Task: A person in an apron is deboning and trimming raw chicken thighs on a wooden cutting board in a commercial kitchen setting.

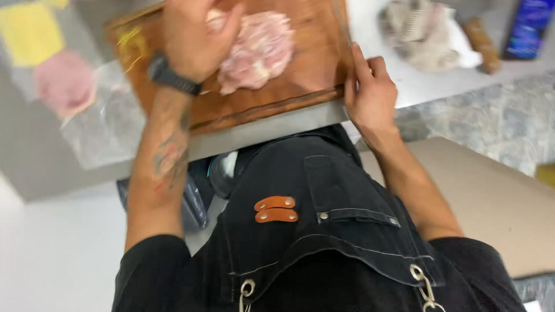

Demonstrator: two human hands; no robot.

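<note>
Blurred throughout. Left hand [193, 34] cut off by the top edge, fingers unseen. Far end of cutting board [260, 98] cropped too. Pale heap [425, 34] on the bench unidentifiable.

the cutting board [289, 86] is brown. the meat [260, 49] is pink and white. the apron [324, 231] is black. the tabletop [34, 150] is grey. the cloth [29, 32] is yellow.

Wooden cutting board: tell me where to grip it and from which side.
Grip the wooden cutting board by its right edge, coming from the right, where the right hand already rests. That edge is bare and overhangs nothing; the raw meat and left hand occupy the middle.
</note>
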